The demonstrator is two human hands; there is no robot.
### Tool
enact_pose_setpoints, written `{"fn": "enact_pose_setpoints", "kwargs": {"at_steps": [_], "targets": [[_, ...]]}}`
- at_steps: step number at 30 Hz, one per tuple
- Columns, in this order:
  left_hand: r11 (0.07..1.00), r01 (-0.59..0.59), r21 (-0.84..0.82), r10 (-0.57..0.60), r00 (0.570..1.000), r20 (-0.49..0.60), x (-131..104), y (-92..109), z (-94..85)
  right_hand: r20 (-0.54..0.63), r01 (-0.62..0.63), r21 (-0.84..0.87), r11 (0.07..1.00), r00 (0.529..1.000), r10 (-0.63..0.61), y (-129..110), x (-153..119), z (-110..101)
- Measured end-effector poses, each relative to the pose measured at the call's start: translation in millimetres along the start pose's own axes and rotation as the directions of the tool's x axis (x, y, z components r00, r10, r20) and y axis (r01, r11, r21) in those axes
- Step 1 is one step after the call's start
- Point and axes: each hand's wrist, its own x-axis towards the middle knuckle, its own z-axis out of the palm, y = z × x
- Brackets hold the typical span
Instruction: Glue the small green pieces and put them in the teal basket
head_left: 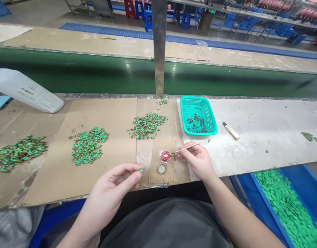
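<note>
My left hand (117, 186) pinches a small green piece (141, 170) between thumb and fingertips, just above the table's front edge. In my right hand (198, 160) is a thin wooden paintbrush (193, 145), gripped like a pen. Its tip reaches the edge of a small round pot of red paint (165, 156); whether it touches the paint I cannot tell. Nearer to me lies a bottle cap (161, 168) with a pale inside. Pot and cap both rest on a small cardboard piece (153, 175).
Piles of small green-and-brown pieces (148, 125) lie on the cardboard. A turquoise basket (214, 130) holds small dark pieces. Right of it lies a flat brush or scraper (231, 131). A white bottle (26, 91) lies at left. A metal post (159, 48) stands ahead; a blue tray (269, 203) sits lower right.
</note>
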Motion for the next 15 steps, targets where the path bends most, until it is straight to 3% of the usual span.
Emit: {"fn": "enact_pose_setpoints", "kwargs": {"at_steps": [15], "targets": [[0.996, 0.025, -0.09, -0.018, 0.997, 0.072, -6.4, 1.6, 14.9, 0.029, -0.011, -0.049, 0.999, 0.999, 0.013, -0.8, -5.1, -5.7]]}}
